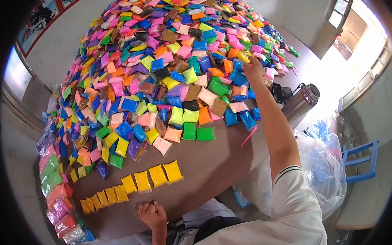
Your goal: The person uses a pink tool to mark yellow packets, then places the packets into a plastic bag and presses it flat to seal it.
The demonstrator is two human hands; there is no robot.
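Note:
My right hand (254, 70) is stretched out to the right side of a large heap of small coloured packets (180, 72). Its fingers are closed at the edge of a yellow packet (243, 56), partly hidden by the hand. Curled into a fist, my left hand (152, 214) rests at the table's near edge and shows nothing in it. Just beyond it, several yellow packets (142, 181) lie side by side in a slanting row, smaller at the left end and larger at the right.
The brown table (203, 166) carries the heap. A steel flask (301, 102) stands right of my forearm, beside a black object (278, 92). Large clear plastic bags (317, 165) and a blue stool (362, 163) are at the right. Bundled packets (57, 199) line the left edge.

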